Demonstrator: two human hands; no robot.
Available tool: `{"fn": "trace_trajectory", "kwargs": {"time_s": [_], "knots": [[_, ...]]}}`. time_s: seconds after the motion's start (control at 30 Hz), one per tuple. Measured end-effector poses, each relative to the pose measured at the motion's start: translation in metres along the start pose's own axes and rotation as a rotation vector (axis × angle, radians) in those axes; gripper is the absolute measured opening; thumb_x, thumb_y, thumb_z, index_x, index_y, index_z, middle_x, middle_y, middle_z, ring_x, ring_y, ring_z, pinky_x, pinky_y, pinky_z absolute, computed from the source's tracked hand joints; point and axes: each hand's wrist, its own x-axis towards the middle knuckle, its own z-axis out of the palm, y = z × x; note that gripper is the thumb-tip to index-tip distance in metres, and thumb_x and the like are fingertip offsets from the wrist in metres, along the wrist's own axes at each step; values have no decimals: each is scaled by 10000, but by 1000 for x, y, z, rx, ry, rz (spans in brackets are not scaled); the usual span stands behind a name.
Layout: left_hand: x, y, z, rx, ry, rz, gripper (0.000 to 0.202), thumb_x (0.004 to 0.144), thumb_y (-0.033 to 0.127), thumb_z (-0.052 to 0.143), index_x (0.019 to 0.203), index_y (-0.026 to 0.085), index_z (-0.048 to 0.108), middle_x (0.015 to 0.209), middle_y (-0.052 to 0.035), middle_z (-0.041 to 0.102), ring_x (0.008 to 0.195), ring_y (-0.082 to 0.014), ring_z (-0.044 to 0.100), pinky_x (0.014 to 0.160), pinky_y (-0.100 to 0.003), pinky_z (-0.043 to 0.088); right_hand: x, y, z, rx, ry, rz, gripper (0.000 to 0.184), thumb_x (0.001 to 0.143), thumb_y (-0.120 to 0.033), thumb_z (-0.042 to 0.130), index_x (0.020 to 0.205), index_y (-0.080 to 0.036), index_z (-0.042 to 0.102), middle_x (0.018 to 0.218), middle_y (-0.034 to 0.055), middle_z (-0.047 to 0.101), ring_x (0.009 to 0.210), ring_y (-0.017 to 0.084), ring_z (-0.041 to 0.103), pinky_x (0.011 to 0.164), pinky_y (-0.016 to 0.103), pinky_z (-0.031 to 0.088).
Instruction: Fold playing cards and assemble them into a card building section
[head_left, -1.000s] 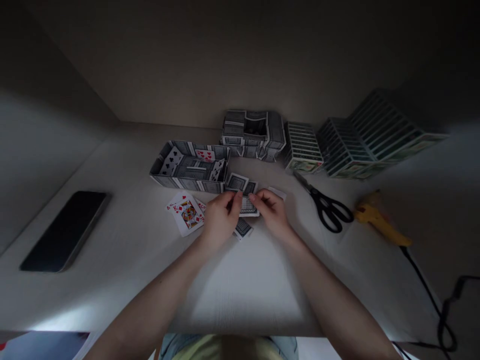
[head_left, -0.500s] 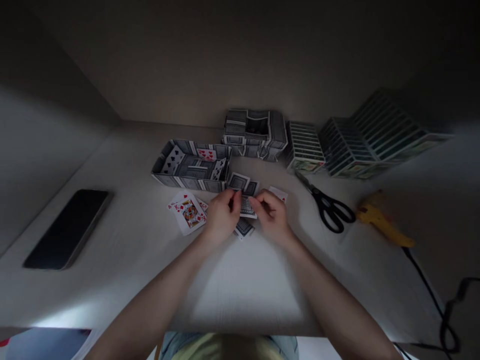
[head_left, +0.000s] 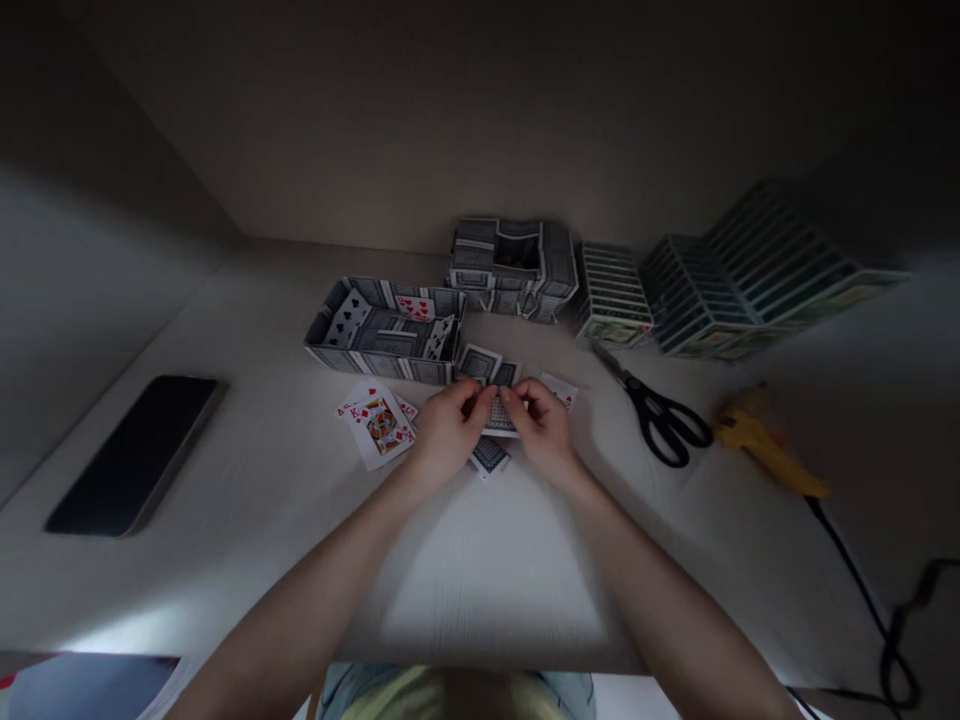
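Note:
Between my two hands is a patterned-back playing card (head_left: 500,418), gripped at its far edge. My left hand (head_left: 448,425) pinches it with thumb and forefinger. From the other side my right hand (head_left: 541,425) pinches the same card, its thumb close to the left thumb. Below the held card another face-down card (head_left: 490,457) lies on the table. Beyond my fingers lie more face-down cards (head_left: 480,362). Left of my left hand is a loose pile of face-up cards (head_left: 382,425), a king on top. A face-up card (head_left: 561,388) shows partly behind my right hand.
An open box made of cards (head_left: 352,355) stands behind the pile, with a card-built model (head_left: 514,270) farther back. Slatted card structures (head_left: 611,290) stand at the right. Scissors (head_left: 664,415), a yellow glue gun (head_left: 769,450) with a black cord, and a phone (head_left: 135,455) lie on the table.
My left thumb has slid right along the held card's far edge, so the two thumbs are now nearly touching. Both hands still hold the card in about the same place.

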Motion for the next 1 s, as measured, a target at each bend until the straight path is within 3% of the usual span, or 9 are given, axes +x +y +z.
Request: {"fn": "trace_trajectory", "kwargs": {"time_s": [0.43, 0.67, 0.83, 1.0], "knots": [[-10, 7, -2, 446, 49, 350, 220, 841, 241, 377, 663, 170, 483, 625, -38, 528, 609, -149, 489, 557, -261, 310, -7, 0, 4, -171, 40, -73, 203, 767, -297, 483, 596, -203, 427, 541, -39, 416, 526, 109, 375, 502, 231, 278], [-5, 11, -7, 168, 171, 85, 286, 854, 317, 366, 618, 174, 442, 562, 7, 468, 532, -108, 437, 500, -227, 280, -4, -9, 2, 75, 26, 53, 335, 780, -455, 479, 571, -204, 410, 506, -42, 384, 488, 104, 369, 469, 235, 292], [-1, 8, -8, -25, 112, 0, 313, 845, 364, 376, 604, 173, 434, 535, 29, 422, 515, -91, 402, 484, -207, 287, -3, -6, 0, 122, 43, 72, 318, 780, -450, 493, 591, -206, 415, 509, -40, 385, 477, 99, 363, 454, 229, 294], [-1, 6, -4, -61, 77, -26, 273, 814, 356, 425, 630, 164, 490, 549, 30, 454, 524, -86, 413, 488, -196, 304, -3, -7, 1, 112, 39, 51, 265, 760, -419, 516, 621, -207, 436, 559, -32, 410, 518, 105, 387, 474, 229, 313]]}}
